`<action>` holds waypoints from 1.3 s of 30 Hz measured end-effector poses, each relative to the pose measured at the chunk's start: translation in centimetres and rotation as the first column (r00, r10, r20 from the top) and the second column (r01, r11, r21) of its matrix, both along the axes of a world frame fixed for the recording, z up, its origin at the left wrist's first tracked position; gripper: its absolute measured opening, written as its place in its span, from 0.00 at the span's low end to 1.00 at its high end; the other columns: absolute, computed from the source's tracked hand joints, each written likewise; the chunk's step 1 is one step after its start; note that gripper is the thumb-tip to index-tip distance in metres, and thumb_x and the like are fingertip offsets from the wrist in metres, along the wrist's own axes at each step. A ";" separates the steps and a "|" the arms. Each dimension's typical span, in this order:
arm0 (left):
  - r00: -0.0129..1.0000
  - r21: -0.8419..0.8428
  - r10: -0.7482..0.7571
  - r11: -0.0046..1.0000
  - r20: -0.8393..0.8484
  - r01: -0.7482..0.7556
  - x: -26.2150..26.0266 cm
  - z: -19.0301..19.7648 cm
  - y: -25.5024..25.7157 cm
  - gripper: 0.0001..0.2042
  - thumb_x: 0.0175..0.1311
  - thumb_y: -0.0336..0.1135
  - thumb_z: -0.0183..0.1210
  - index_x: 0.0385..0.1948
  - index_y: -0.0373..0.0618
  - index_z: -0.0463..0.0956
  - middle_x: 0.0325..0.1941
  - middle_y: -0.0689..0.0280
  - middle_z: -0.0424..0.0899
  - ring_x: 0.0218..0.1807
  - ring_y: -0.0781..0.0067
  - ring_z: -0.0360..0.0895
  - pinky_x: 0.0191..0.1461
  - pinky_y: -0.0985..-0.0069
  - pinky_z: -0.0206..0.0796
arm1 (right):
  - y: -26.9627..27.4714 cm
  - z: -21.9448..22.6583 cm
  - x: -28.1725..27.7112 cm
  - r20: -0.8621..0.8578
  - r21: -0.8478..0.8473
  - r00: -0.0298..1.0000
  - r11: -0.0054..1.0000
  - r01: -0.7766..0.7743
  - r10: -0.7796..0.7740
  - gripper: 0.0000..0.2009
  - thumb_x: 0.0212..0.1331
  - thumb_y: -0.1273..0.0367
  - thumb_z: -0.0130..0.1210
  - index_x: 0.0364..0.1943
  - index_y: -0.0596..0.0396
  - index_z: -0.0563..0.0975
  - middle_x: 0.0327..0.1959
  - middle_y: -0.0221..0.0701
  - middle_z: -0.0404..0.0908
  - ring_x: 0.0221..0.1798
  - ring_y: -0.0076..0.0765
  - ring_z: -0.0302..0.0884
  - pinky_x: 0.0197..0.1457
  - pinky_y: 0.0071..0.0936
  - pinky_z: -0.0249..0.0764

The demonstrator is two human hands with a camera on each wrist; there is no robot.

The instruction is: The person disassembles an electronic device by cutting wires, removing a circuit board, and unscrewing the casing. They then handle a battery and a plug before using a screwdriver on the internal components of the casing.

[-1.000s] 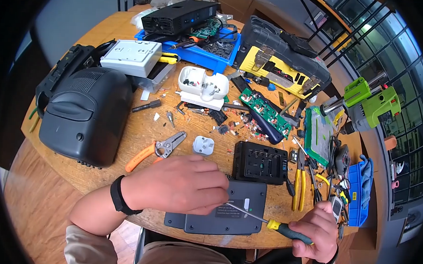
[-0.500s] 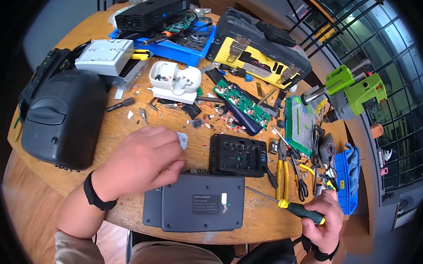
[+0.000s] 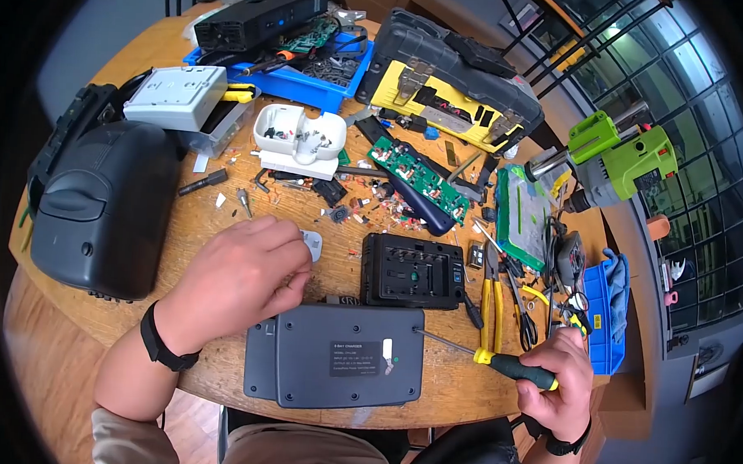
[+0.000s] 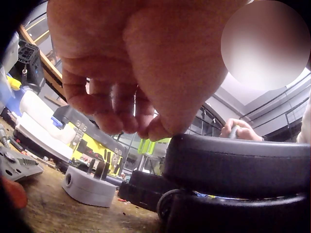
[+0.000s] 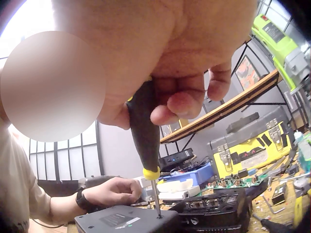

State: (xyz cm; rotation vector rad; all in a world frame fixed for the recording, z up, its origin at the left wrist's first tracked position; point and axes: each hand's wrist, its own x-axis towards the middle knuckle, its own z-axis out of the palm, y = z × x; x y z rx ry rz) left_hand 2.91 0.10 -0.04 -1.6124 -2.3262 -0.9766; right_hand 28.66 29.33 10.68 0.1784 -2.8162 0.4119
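A dark grey battery charger (image 3: 326, 329) lies label-up near the table's front edge, with screw holes around its rim. My right hand (image 3: 556, 377) grips the green-and-yellow handle of a screwdriver (image 3: 515, 369), fingers curled round it. The shaft slopes down to the charger's upper right corner; in the right wrist view the screwdriver (image 5: 145, 131) has its tip right at the screw hole there. Loosely curled, my left hand (image 3: 242, 264) is by the charger's upper left edge, and nothing shows between its fingers. A white plug adapter (image 4: 90, 187) stands just beyond that hand.
A black open-topped charger base (image 3: 411, 271) sits behind the grey charger. Yellow-handled pliers (image 3: 493, 299) and scissors (image 3: 525, 317) lie right of it. A green circuit board (image 3: 415, 180), white tray (image 3: 299, 138), toolbox (image 3: 452, 86) and black case (image 3: 107, 208) stand farther back.
My left hand has moved left, off the charger, uncovering its label. The screwdriver tip has left the charger's middle and now meets its upper right corner.
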 end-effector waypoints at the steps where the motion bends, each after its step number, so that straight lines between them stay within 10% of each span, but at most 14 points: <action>1: 1.000 -0.006 0.001 1.000 0.003 -0.001 0.0 0.0 0.0 0.07 0.54 0.28 0.67 0.30 0.43 0.76 0.36 0.61 0.77 0.42 0.54 0.78 0.46 0.62 0.73 | 0.0 0.0 -0.1 0.001 0.000 1.000 1.000 -0.001 0.001 0.13 0.57 0.62 0.70 0.38 0.54 0.81 0.29 0.31 0.83 0.30 0.40 0.79 0.46 0.39 0.69; 12: 1.000 0.001 -0.016 1.000 -0.019 0.016 0.2 -0.1 0.1 0.13 0.56 0.30 0.67 0.44 0.48 0.81 0.46 0.62 0.78 0.47 0.53 0.79 0.51 0.61 0.73 | -1.9 4.3 -3.2 0.122 0.191 0.990 0.976 -0.099 0.077 0.14 0.52 0.68 0.71 0.42 0.50 0.82 0.35 0.28 0.81 0.34 0.40 0.79 0.43 0.36 0.68; 17: 0.941 -0.107 -0.337 0.935 0.033 0.338 0.8 1.4 -0.3 0.19 0.61 0.46 0.70 0.49 0.48 0.82 0.50 0.65 0.80 0.53 0.60 0.77 0.57 0.64 0.70 | -3.6 6.5 -5.2 0.240 0.266 0.962 0.944 -0.193 0.129 0.13 0.52 0.70 0.69 0.43 0.50 0.81 0.36 0.27 0.78 0.38 0.38 0.79 0.44 0.36 0.70; 25: 0.904 -0.186 -0.404 0.886 0.142 0.425 0.6 0.7 -0.3 0.29 0.54 0.56 0.74 0.53 0.48 0.81 0.57 0.63 0.81 0.57 0.57 0.77 0.59 0.63 0.72 | -3.9 6.8 -6.4 0.315 0.295 0.943 0.933 -0.206 0.108 0.14 0.51 0.71 0.68 0.42 0.52 0.80 0.35 0.28 0.78 0.39 0.38 0.81 0.44 0.34 0.72; 33: 0.885 -0.194 -0.434 0.866 0.169 0.461 0.7 0.7 -0.1 0.30 0.54 0.56 0.75 0.53 0.48 0.80 0.58 0.63 0.80 0.57 0.55 0.78 0.59 0.63 0.74 | -3.4 7.4 -6.7 0.375 0.367 0.926 0.911 -0.185 0.037 0.16 0.56 0.59 0.72 0.38 0.53 0.78 0.18 0.31 0.72 0.25 0.43 0.77 0.38 0.36 0.71; 39: 0.886 -0.166 -0.419 0.877 0.199 0.451 0.7 0.3 -0.2 0.30 0.53 0.55 0.75 0.53 0.48 0.79 0.58 0.61 0.80 0.57 0.54 0.78 0.59 0.63 0.74 | -4.2 7.5 -7.1 0.255 0.376 0.966 0.918 -0.127 0.029 0.17 0.58 0.57 0.69 0.41 0.55 0.80 0.27 0.32 0.80 0.27 0.47 0.77 0.39 0.39 0.70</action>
